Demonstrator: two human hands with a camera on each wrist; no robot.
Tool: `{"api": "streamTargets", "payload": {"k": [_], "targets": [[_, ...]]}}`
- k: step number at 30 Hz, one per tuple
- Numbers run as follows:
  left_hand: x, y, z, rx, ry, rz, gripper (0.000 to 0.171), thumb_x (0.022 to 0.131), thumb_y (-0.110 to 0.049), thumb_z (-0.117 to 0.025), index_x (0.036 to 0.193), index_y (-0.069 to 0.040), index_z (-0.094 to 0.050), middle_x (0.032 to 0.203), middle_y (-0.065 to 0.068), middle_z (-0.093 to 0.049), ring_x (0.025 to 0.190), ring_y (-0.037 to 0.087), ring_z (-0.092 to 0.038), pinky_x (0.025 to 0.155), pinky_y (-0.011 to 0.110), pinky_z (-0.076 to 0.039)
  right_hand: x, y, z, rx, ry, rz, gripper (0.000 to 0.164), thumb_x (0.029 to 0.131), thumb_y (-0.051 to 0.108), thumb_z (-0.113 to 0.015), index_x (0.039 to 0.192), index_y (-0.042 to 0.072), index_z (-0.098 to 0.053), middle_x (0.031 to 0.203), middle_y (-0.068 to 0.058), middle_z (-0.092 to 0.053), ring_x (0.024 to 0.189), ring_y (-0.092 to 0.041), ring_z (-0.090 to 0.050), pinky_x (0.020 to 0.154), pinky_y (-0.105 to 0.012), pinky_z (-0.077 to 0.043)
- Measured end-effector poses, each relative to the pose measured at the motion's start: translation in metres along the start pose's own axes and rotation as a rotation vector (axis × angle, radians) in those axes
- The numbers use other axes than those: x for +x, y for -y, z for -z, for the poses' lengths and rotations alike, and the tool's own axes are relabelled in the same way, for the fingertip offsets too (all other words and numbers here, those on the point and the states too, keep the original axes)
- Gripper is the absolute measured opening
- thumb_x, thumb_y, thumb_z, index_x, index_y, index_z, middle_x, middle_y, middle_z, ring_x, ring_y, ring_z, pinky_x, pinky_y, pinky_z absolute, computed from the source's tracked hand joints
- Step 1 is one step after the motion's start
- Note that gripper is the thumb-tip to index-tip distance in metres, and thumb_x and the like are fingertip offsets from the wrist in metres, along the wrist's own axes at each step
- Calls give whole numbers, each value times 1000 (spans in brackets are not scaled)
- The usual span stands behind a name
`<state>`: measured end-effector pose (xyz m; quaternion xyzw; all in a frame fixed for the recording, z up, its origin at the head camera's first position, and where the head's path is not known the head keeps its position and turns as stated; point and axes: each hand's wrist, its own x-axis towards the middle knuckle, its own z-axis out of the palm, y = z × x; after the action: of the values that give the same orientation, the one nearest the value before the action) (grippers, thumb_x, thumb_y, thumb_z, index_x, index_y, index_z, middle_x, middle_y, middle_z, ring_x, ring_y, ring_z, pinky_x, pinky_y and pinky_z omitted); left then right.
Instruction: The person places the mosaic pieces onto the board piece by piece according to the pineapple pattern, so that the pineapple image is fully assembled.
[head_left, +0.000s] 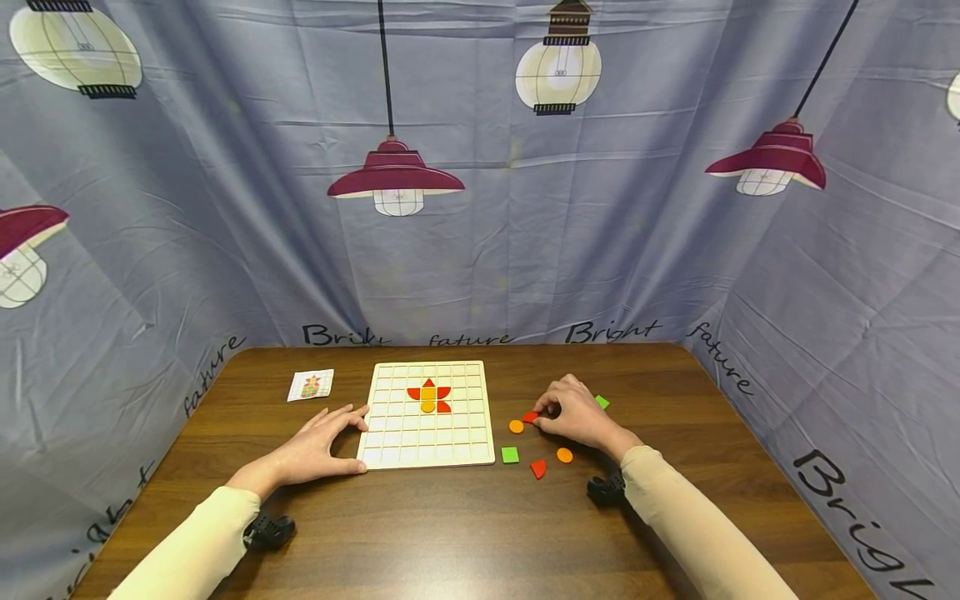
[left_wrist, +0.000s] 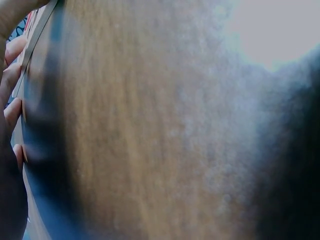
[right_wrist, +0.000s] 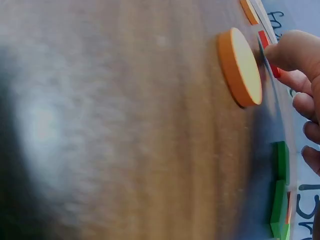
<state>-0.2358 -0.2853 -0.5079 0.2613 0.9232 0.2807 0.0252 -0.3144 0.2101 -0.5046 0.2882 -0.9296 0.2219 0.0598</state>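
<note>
A cream grid board [head_left: 457,442] lies on the wooden table, bearing a small figure of red pieces [head_left: 414,393], an orange square [head_left: 428,393] and an orange disc [head_left: 427,407]. My left hand [head_left: 318,446] rests at the board's left edge, thumb near the front corner and fingertips farther up the side. To the right of the board, my right hand [head_left: 577,414] pinches a red piece [head_left: 530,417] between thumb and fingers, low over the table. The right wrist view shows this red piece [right_wrist: 275,70] edge-on at the fingertips, partly hidden by the thumb.
Around the right hand lie an orange disc [head_left: 516,427], another orange disc [head_left: 565,455], a green square [head_left: 510,455] and a red curved-edge piece [head_left: 538,468]. A green piece [head_left: 602,402] shows behind that hand. A picture card [head_left: 311,385] lies left of the board.
</note>
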Motion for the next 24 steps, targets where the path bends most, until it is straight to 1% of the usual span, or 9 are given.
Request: {"api": "streamTargets", "payload": {"k": [4, 7, 10, 14, 19, 24], "targets": [[-1, 1, 0, -6, -2, 1, 54, 83, -55, -80, 119, -21, -58, 161, 10, -41, 149, 41, -30, 119, 67, -10, 7, 3, 3, -7, -12, -36, 12, 83, 34, -83, 91, 28, -77, 81, 14, -55, 91, -14, -42, 83, -35, -35], [-1, 1, 1, -6, -2, 3, 54, 83, -55, -80, 119, -21, -58, 161, 10, -41, 149, 41, -30, 119, 67, -9, 17, 12, 3, -5, -16, -44, 11, 84, 36, -82, 92, 31, -77, 83, 15, -56, 91, -14, -42, 84, -35, -36], [0, 1, 1, -6, -1, 3, 53, 83, -55, -80, 119, -22, -58, 161, 10, -41, 149, 41, -30, 119, 67, -9, 30, 23, -2, -3, -21, -22, 11, 84, 37, -81, 93, 33, -77, 85, 16, -56, 91, -13, -42, 83, -34, -36], [0, 0, 1, -8, 2, 1, 53, 84, -55, -80, 119, -21, -58, 161, 10, -40, 149, 41, -30, 119, 66, -9, 50, 43, -13, -15, -25, 32, 11, 84, 39, -80, 93, 33, -77, 85, 16, -56, 91, -11, -42, 83, -33, -37], [0, 0, 1, -16, 3, 1, 54, 84, -55, -79, 120, -21, -58, 161, 10, -40, 149, 42, -29, 119, 67, -9, 76, 73, -29, -24, -20, 91, 11, 85, 37, -78, 93, 29, -77, 86, 14, -58, 93, -12, -43, 85, -33, -38], [0, 1, 1, -21, 12, 8, 55, 84, -55, -79, 121, -21, -58, 161, 9, -39, 150, 41, -28, 120, 66, -8, 97, 101, -47, -38, -4, 113, 13, 85, 37, -77, 93, 27, -77, 91, 16, -62, 94, -11, -44, 84, -30, -39]]}}
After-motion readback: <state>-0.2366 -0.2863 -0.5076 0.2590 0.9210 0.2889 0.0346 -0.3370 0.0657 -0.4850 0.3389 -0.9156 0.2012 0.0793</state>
